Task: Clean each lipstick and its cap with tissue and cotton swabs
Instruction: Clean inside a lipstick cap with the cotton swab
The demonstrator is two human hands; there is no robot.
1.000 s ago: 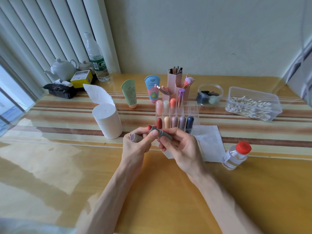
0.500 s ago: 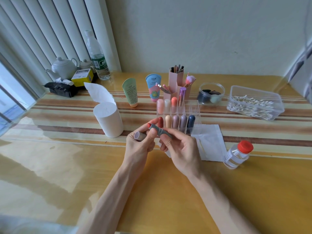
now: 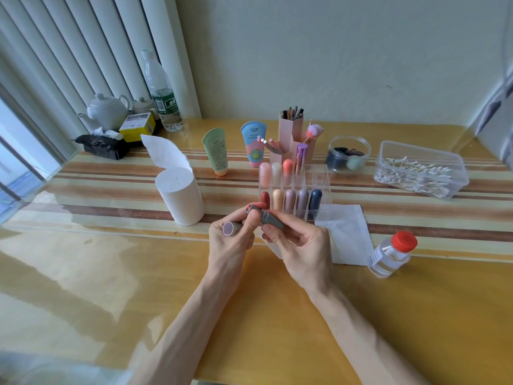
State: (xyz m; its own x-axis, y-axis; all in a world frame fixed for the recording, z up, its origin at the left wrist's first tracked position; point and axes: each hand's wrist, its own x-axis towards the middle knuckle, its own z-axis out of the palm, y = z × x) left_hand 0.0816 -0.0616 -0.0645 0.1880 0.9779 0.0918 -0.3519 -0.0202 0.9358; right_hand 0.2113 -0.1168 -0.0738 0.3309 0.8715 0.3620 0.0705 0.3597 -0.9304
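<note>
Mid-frame, the left hand is curled around a mauve cap, thumb against the grey lipstick. The right hand pinches that lipstick, tilted with its red tip pointing up-left. Count-wise: one tissue roll left of the hands, a clear organizer just above them with five capped lipsticks in front and four behind, and one swab box at right.

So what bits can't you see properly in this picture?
All in the head view:
Grey lipstick tube: its bottom end is buried in the grip of the right hand.
Mauve round cap: only one end shows; the left hand covers the rest.
White tissue sheet: its left part is behind the right hand.
Clear red-capped bottle: label writing too small to read.
</note>
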